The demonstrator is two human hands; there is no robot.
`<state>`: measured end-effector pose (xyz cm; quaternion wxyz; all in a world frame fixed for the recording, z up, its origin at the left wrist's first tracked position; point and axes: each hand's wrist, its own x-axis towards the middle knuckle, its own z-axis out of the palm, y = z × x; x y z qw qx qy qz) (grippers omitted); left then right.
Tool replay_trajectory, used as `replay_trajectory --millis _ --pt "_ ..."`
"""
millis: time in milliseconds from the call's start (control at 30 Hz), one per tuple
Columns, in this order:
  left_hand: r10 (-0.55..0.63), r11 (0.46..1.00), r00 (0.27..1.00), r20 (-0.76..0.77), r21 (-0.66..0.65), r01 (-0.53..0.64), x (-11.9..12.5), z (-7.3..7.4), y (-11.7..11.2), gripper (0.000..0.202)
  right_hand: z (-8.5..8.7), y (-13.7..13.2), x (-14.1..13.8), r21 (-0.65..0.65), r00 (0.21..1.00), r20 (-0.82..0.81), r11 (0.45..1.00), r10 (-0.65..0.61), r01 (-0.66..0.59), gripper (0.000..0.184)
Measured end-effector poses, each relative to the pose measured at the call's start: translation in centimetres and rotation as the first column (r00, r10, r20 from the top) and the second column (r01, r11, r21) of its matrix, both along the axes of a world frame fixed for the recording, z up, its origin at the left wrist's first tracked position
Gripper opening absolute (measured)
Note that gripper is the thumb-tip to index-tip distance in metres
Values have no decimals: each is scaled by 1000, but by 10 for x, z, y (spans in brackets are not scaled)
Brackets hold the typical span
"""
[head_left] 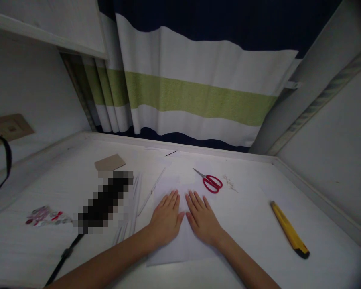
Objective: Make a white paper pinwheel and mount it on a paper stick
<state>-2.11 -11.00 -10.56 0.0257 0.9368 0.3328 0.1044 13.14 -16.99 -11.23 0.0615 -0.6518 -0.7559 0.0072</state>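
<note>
A sheet of white paper (180,251) lies flat on the white desk in front of me. My left hand (167,216) rests palm down on its left part, fingers stretched forward. On the right part lies my right hand (202,218), also palm down, fingers slightly spread. The two thumbs come close together near the middle of the sheet. Just beyond my right hand are scissors with red handles (212,184), their blades pointing away to the left. A thin white strip or rod (152,192) lies to the left of the sheet.
A yellow utility knife (289,230) lies at the right. Small pale scraps (230,183) sit beside the scissors. On the left are a brown card (110,162), a blurred-out dark object (104,202) on a strap, white strips (129,224) and small red and white items (45,216). A curtain (198,88) hangs behind.
</note>
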Motion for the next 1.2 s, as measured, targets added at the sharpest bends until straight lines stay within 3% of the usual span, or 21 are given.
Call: replay_trajectory --millis 200,833,1067,1200 --pt "33 999 999 -7 -24 -34 -2 -10 -10 51 -2 0 -2 0 999 9 999 -36 36 51" --pt "68 998 998 9 -8 -68 1 -16 -12 51 -9 -4 -12 40 989 16 989 -146 145 53" --pt "66 998 998 17 -2 -66 -2 -16 -13 50 -9 -6 -13 42 989 29 989 -142 141 52" --pt "58 998 998 21 1 -59 -3 -16 -13 50 1 -4 -7 33 995 37 996 -88 87 51"
